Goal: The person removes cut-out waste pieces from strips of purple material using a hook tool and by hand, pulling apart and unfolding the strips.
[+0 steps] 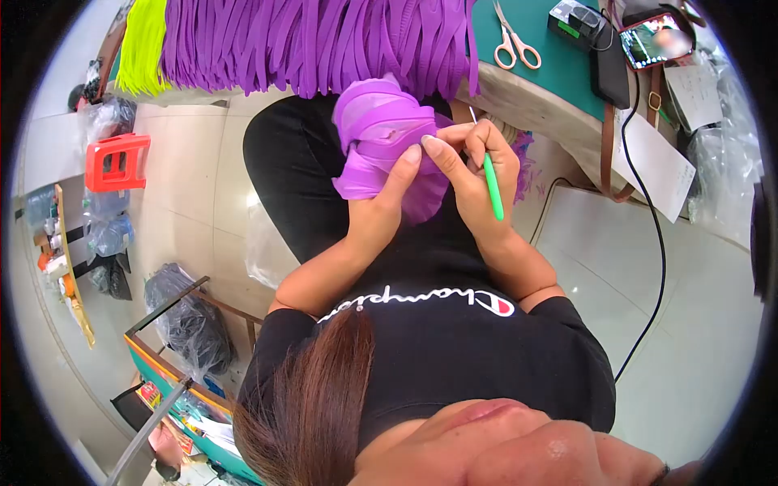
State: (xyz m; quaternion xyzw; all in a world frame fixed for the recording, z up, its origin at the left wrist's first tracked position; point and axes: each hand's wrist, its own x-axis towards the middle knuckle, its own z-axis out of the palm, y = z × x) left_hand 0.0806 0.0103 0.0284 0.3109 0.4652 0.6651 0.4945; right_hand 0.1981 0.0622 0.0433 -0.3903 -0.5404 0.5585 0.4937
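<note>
Two hands (pixel 383 193) pinch one purple piece (pixel 366 121), right hand (pixel 480 180) also gripping one green-handled tool (pixel 493 190).

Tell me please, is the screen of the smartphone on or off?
On: the smartphone shows a lit, coloured picture on its screen.

"Champion" (pixel 417 300) on black shirt (pixel 486 364)

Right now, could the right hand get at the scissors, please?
Probably yes: the scissors lie uncovered on the table, just beyond the right hand. That hand is busy, though, with the green-handled tool and the purple piece, so it might need freeing first.
</note>
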